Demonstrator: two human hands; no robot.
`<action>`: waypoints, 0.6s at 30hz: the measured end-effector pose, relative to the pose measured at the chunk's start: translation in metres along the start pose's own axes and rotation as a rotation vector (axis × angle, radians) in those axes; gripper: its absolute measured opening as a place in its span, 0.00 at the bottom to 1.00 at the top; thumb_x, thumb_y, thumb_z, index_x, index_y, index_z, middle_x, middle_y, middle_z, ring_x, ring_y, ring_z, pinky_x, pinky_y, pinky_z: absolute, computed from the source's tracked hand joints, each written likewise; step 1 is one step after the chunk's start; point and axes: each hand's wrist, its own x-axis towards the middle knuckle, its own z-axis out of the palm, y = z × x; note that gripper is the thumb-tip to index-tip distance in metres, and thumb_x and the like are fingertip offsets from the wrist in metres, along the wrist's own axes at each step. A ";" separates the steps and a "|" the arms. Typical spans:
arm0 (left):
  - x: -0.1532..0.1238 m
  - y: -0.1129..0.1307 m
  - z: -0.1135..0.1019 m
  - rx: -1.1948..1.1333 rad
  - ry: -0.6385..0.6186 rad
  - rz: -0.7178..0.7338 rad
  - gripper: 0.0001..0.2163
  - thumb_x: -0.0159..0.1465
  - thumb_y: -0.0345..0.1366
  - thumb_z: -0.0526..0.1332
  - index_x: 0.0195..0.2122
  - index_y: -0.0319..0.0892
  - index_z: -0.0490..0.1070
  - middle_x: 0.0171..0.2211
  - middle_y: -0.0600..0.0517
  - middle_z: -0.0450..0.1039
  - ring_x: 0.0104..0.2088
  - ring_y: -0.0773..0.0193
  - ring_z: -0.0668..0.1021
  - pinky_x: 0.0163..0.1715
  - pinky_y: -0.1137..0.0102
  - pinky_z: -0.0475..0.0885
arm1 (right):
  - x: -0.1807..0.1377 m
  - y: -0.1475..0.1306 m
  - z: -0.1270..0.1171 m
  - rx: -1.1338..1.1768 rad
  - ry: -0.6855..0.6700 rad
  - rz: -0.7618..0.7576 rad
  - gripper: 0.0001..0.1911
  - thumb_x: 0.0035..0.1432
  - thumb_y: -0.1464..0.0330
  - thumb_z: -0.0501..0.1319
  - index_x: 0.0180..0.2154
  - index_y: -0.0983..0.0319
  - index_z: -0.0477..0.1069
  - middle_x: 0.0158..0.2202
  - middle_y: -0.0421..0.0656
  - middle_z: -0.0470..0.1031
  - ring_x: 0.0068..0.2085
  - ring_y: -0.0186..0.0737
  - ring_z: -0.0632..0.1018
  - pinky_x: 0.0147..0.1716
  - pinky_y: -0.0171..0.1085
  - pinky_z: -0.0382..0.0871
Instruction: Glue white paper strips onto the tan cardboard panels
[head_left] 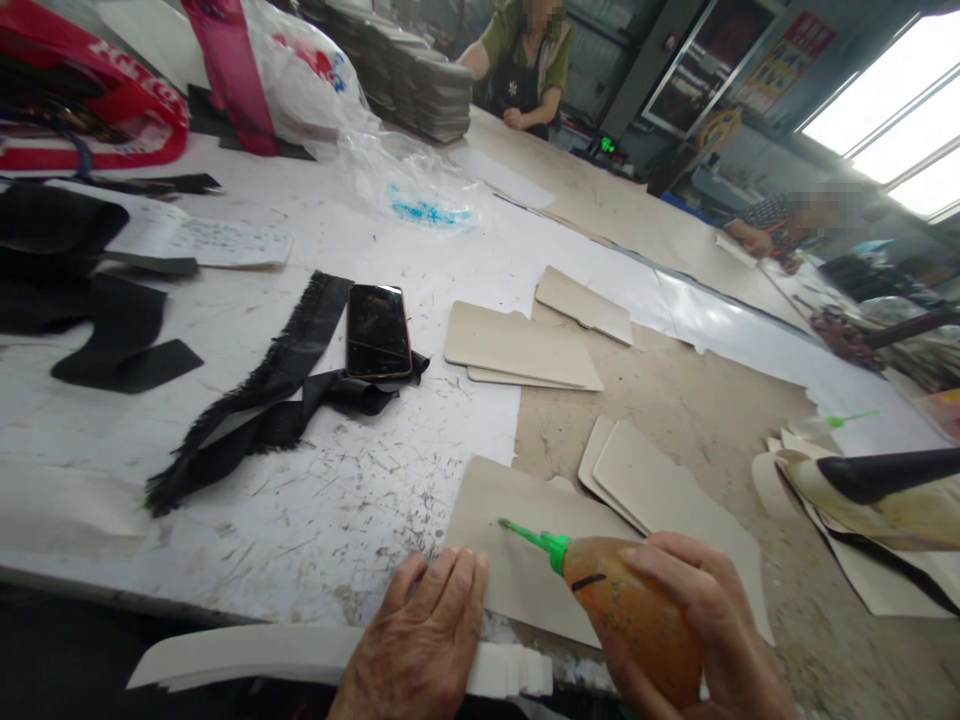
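Note:
My right hand [705, 620] is wrapped round an amber glue bottle [637, 620], a squeeze type with a green cap and a long green nozzle. The bottle is tilted, its nozzle tip pointing left, over or on a beige panel [525, 570]; whether the tip touches, I cannot tell. Flat at that panel's left edge lies my left hand [420, 635], fingers stretched out and close together, nothing held. More beige panels [667, 480] overlap just behind and right of the bottle. Further back lie another pair of panels [517, 345] and a smaller piece [585, 305].
A phone [378, 330] rests on black fabric strips [262, 390] at left centre. Plastic bags [300, 80] and stacked grey pieces [420, 85] stand at the back. White strips [247, 655] lie along the front edge. Two co-workers [525, 70] sit across the table.

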 end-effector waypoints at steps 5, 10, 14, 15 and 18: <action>0.001 0.001 -0.002 -0.006 -0.006 -0.008 0.18 0.70 0.31 0.41 0.50 0.32 0.67 0.46 0.46 0.72 0.50 0.59 0.68 0.53 0.60 0.55 | 0.005 0.001 0.002 -0.006 0.003 -0.034 0.17 0.57 0.72 0.56 0.49 0.59 0.59 0.46 0.49 0.59 0.47 0.45 0.67 0.41 0.41 0.68; 0.002 0.001 -0.001 0.005 0.010 -0.010 0.17 0.69 0.30 0.41 0.49 0.32 0.67 0.45 0.46 0.72 0.49 0.60 0.69 0.52 0.60 0.56 | 0.006 0.002 0.002 0.044 0.019 -0.015 0.18 0.56 0.70 0.58 0.49 0.58 0.60 0.46 0.48 0.60 0.46 0.46 0.69 0.41 0.42 0.68; 0.002 0.000 -0.001 0.015 0.031 0.002 0.17 0.69 0.29 0.41 0.49 0.33 0.67 0.45 0.47 0.72 0.49 0.60 0.69 0.52 0.61 0.56 | 0.006 0.001 0.005 0.083 0.029 -0.005 0.17 0.56 0.70 0.58 0.48 0.58 0.61 0.45 0.47 0.61 0.45 0.44 0.69 0.40 0.40 0.69; 0.002 -0.001 0.000 0.020 0.035 0.005 0.17 0.69 0.29 0.41 0.49 0.33 0.67 0.45 0.47 0.72 0.49 0.60 0.69 0.52 0.61 0.56 | 0.006 0.001 0.006 0.089 0.022 -0.011 0.17 0.56 0.71 0.58 0.48 0.58 0.61 0.45 0.47 0.61 0.45 0.45 0.69 0.40 0.40 0.68; 0.001 -0.001 0.000 0.025 0.036 0.018 0.18 0.69 0.29 0.41 0.49 0.33 0.68 0.45 0.47 0.72 0.49 0.59 0.69 0.52 0.61 0.56 | 0.007 0.000 0.009 0.082 -0.005 -0.030 0.17 0.57 0.71 0.57 0.48 0.59 0.59 0.45 0.48 0.60 0.47 0.45 0.67 0.42 0.41 0.68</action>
